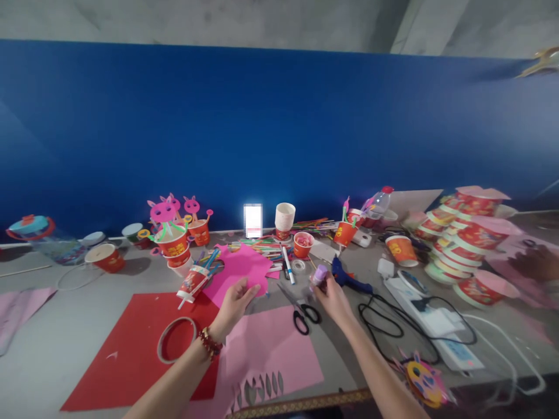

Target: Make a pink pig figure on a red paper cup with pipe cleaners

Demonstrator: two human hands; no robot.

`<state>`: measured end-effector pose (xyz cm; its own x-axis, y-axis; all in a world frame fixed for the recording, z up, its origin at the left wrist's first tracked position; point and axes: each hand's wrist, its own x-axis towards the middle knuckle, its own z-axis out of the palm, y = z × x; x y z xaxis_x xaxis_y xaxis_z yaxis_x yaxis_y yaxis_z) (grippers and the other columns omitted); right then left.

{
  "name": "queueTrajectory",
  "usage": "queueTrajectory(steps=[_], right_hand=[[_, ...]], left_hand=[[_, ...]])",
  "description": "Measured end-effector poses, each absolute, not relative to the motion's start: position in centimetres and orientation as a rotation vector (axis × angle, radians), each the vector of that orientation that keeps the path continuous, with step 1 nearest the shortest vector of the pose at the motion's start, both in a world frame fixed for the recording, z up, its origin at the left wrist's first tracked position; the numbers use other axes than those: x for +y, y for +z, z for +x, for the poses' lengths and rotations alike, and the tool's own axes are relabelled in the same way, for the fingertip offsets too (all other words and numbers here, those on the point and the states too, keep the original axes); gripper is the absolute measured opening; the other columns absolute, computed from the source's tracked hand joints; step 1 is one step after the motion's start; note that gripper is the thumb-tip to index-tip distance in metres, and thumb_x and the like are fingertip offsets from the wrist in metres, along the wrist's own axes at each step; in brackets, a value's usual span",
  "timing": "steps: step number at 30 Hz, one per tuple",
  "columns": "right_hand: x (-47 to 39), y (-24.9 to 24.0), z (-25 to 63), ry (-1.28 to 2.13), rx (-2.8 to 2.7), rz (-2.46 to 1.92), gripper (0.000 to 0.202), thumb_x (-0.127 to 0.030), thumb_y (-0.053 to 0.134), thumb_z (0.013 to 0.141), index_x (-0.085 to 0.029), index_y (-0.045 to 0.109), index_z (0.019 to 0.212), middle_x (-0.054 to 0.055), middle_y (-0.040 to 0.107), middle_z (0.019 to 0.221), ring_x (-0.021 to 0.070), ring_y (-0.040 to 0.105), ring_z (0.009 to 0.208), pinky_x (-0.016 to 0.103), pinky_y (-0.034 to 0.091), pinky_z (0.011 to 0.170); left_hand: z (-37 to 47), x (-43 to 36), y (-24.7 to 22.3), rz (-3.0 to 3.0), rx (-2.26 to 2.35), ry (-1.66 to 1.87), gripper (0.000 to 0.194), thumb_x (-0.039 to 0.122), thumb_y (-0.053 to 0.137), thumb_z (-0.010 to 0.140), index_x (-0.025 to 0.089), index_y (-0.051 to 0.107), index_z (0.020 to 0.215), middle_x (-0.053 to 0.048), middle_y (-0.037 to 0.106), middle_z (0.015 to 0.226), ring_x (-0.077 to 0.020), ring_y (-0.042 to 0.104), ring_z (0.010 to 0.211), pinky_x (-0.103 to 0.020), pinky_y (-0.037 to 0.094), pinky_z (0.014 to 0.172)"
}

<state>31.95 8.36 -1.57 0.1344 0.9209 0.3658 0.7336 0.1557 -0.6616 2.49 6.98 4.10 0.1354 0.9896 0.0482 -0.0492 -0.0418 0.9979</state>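
Note:
My right hand [334,299] is closed around a glue stick with a purple cap [320,273], held above the grey table. My left hand [237,305], with a beaded bracelet [210,343] at the wrist, is at the lower edge of a bright pink paper sheet [244,265]. Its thumb and fingers are drawn together; whether they grip the sheet or a small piece, I cannot make out. Between my hands lie black-handled scissors [305,317], blades partly apart. Below is a light pink sheet [275,343] with several leaf-shaped cutouts along its near edge.
A red sheet [117,349] bears a tape roll [177,340] at left. Decorated paper cups [174,244] stand behind. To the right are a blue glue gun [349,276], black cable, a power strip [437,320] and stacked cups [463,244]. Another person's hand [535,265] shows far right.

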Motion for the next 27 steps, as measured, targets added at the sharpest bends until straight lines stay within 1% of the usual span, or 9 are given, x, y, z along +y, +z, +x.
queueTrajectory(steps=[2,5,7,9,12,14,19,23,27], right_hand=[[8.0,-1.3,32.1,0.278,-1.64,-1.623,0.045,-0.051,0.059,0.08,-0.016,0.056,0.108,0.015,0.072,0.093,0.032,0.071,0.083,0.04,0.057,0.07],[6.6,0.1,32.0,0.121,-1.595,-1.57,0.06,-0.053,0.059,0.082,-0.012,0.05,0.124,0.023,0.063,0.12,0.0342,0.065,0.103,0.047,0.053,0.086],[4.9,1.5,31.3,-0.041,-1.51,-1.486,0.053,-0.047,0.059,0.087,-0.014,0.049,0.128,0.021,0.059,0.125,0.0308,0.062,0.106,0.048,0.05,0.093],[3.2,3.0,29.8,-0.053,-1.454,-1.407,0.04,-0.039,0.059,0.09,-0.018,0.054,0.123,0.017,0.062,0.118,0.028,0.062,0.101,0.045,0.051,0.091],[1.5,4.5,26.6,0.355,-1.582,-1.264,0.019,-0.034,0.057,0.093,-0.021,0.063,0.106,0.01,0.068,0.101,0.0237,0.065,0.09,0.036,0.053,0.082],[1.2,5.0,24.3,0.707,-1.541,-1.194,0.017,-0.034,0.057,0.094,-0.021,0.065,0.1,0.008,0.069,0.093,0.0217,0.067,0.084,0.031,0.054,0.076],[2.1,5.7,20.3,1.256,-1.412,-0.821,0.026,-0.041,0.068,0.087,-0.022,0.067,0.103,0.01,0.063,0.117,0.0234,0.067,0.098,0.032,0.056,0.08],[2.3,5.8,19.0,1.709,-1.279,-0.666,0.03,-0.043,0.07,0.084,-0.02,0.063,0.102,0.01,0.063,0.112,0.0135,0.068,0.058,0.026,0.055,0.05],[2.7,5.0,19.0,1.73,-1.108,-0.703,0.032,-0.045,0.075,0.079,-0.018,0.059,0.085,0.004,0.063,0.095,0.0098,0.061,0.048,0.023,0.049,0.042]], left_hand=[[2.5,6.8,3.9,1.253,1.044,1.152,0.04,0.054,0.071,0.077,0.014,0.062,0.073,0.002,0.056,0.063,-0.0119,0.05,0.06,-0.022,0.038,0.056],[2.6,6.5,4.1,1.231,1.008,1.126,0.041,0.055,0.07,0.078,0.014,0.064,0.075,0.001,0.059,0.066,-0.0127,0.051,0.062,-0.023,0.039,0.058],[2.6,6.2,4.4,1.223,0.978,1.099,0.042,0.055,0.069,0.078,0.013,0.067,0.08,-0.002,0.063,0.07,-0.014,0.054,0.066,-0.024,0.042,0.062],[2.7,5.9,4.7,1.217,0.929,1.07,0.039,0.052,0.07,0.08,0.013,0.07,0.084,-0.003,0.065,0.075,-0.0149,0.056,0.07,-0.025,0.044,0.068],[2.9,5.3,4.8,1.124,0.728,1.02,0.026,0.039,0.071,0.083,0.013,0.07,0.083,-0.002,0.065,0.076,-0.0131,0.056,0.071,-0.024,0.045,0.072],[3.2,4.8,4.5,1.014,0.566,0.976,0.021,0.034,0.073,0.082,0.014,0.07,0.08,-0.001,0.064,0.073,-0.0113,0.055,0.068,-0.022,0.043,0.069],[3.8,3.9,2.9,0.917,0.434,0.853,0.04,0.051,0.079,0.072,0.013,0.066,0.069,0.0,0.057,0.053,-0.0095,0.05,0.048,-0.022,0.039,0.052],[4.1,3.7,2.0,0.899,0.396,0.803,0.054,0.063,0.078,0.063,0.014,0.059,0.054,0.001,0.05,0.043,-0.0102,0.047,0.042,-0.025,0.041,0.051],[3.8,4.1,1.7,0.905,0.41,0.753,0.054,0.064,0.077,0.065,0.011,0.065,0.063,-0.002,0.057,0.051,-0.0111,0.051,0.046,-0.025,0.041,0.051]])
